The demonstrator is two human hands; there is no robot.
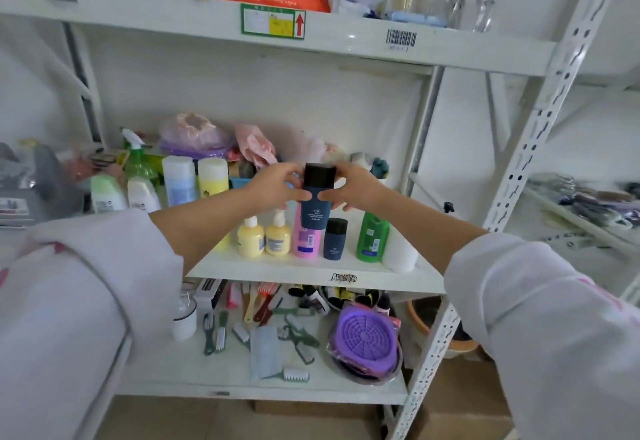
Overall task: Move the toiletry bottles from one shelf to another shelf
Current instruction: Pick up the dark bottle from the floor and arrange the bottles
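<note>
While it is carried clear of the middle shelf, a dark blue bottle with a black cap is held upright in the air, above the front row: two yellow pump bottles, a pink bottle, a smaller dark bottle, a green bottle. It is pinched from both sides by the left hand and the right hand, fingers curled round its upper half, seemingly to keep it steady and level.

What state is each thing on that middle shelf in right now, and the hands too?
Large dark blue bottle: lifted, held upright, cap on.
Left hand: fingers gripping that bottle.
Right hand: fingers gripping it too.
Small dark blue bottle: standing, capped.
Green bottle: standing.
Pink bottle: standing.
Two yellow pump bottles: standing.
</note>
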